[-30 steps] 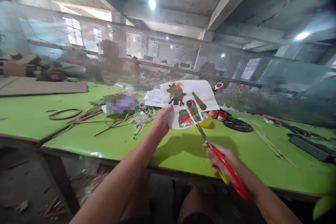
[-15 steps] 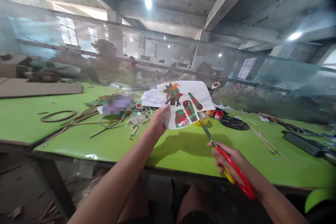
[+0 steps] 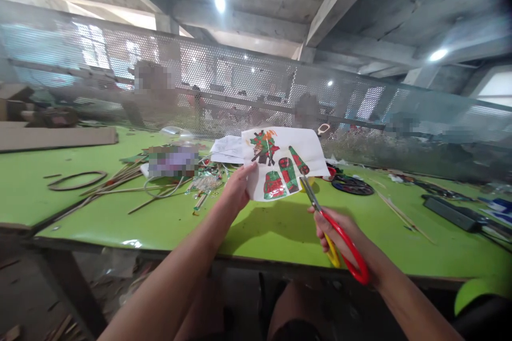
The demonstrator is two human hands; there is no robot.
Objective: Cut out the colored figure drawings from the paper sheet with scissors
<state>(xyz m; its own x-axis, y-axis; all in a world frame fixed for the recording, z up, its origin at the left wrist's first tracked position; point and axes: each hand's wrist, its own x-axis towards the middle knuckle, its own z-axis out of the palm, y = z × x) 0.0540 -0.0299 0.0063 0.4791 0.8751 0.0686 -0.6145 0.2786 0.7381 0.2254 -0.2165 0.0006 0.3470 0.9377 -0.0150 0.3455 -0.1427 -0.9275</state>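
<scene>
My left hand (image 3: 239, 187) pinches the left edge of a white sheet of paper (image 3: 314, 144) and keeps it raised above the table. Red, green and brown painted shapes cover much of the sheet. In my right hand (image 3: 333, 226) is a pair of scissors (image 3: 347, 249) with one red and one yellow handle. The blades meet the paper's lower edge, just below the narrow painted shape at the right. A notch shows in the sheet there. Behind the paper, a yellow roll (image 3: 309, 186) is mostly hidden.
Thin sticks (image 3: 116, 181), a purple bundle (image 3: 174, 161) and small clear pieces lie to the left. A dark round palette (image 3: 352, 185) and a black box-like tool (image 3: 452, 213) are to the right. A perforated metal screen (image 3: 240, 90) borders the green table (image 3: 160, 224) at the back.
The scissors have moved up and left, and their handles have spread apart at the paper's lower edge. The sheet stays in my left hand, and the whole view has shifted slightly.
</scene>
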